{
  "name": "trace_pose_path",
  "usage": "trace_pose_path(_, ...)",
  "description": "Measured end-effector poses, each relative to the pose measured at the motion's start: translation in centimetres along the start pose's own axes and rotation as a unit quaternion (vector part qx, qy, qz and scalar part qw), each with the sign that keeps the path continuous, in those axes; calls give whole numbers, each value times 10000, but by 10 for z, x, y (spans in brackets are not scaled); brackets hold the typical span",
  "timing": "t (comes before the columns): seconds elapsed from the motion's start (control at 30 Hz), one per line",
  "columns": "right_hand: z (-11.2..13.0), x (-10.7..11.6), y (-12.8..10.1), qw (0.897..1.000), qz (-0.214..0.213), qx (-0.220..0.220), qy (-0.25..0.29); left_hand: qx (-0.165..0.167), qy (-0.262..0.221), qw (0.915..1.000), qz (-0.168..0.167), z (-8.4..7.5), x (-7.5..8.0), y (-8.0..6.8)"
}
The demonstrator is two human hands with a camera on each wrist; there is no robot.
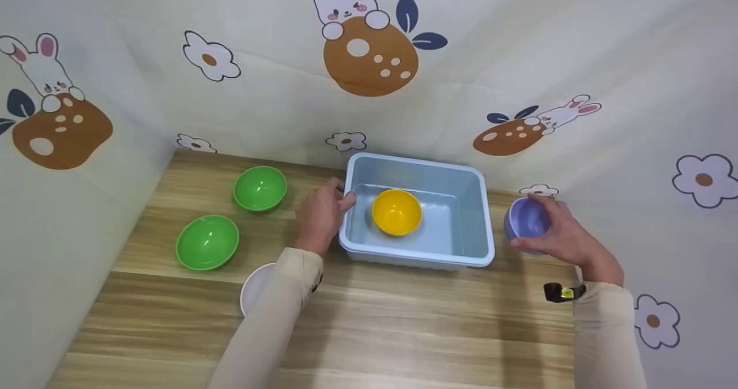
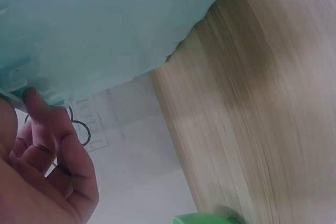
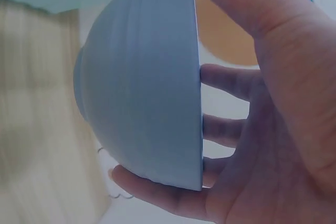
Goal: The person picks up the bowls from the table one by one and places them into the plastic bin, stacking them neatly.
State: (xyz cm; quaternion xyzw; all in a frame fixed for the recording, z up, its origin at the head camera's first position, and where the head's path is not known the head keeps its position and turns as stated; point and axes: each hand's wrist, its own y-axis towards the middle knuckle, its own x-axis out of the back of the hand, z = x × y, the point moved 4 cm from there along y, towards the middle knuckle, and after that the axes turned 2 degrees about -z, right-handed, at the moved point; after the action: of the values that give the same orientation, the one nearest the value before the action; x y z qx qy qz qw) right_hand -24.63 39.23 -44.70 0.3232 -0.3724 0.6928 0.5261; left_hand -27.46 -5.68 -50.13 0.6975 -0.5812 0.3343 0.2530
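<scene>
Green bowls: I count two (image 1: 260,188) (image 1: 207,242), both on the table.
Yellow bowls: one (image 1: 396,211), in the tub.
Purple bowls: one (image 1: 524,219), in my right hand.
White bowls: one (image 1: 253,288), partly hidden by my left sleeve.
Tubs: one (image 1: 484,227).
Hands: two (image 1: 319,215) (image 1: 568,236).

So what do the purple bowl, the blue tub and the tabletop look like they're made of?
The purple bowl in the right hand looks like moulded plastic, smooth and matte with faint ridges. The blue tub, whose rim the left hand grips, also seems plastic: thin walls, rounded corners, soft sheen. The tabletop shows a pale wood grain, but whether solid wood or laminate cannot be told.
</scene>
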Motion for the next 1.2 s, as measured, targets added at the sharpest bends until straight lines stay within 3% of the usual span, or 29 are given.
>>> trace_pose_path(0.6, 40, 18, 5, 9994, 61, 323, -63, -96, 20, 9999, -89, 0, 3, 0)
trace_pose_path(0.93, 65, 21, 13, 9967, 1, 807, -15, -116, -164, 9998, -41, 1, 4, 0)
trace_pose_path(1.2, 77, 18, 20, 9944, 87, 1051, -29, -19, -341, 9992, 227, 2, 0, 1)
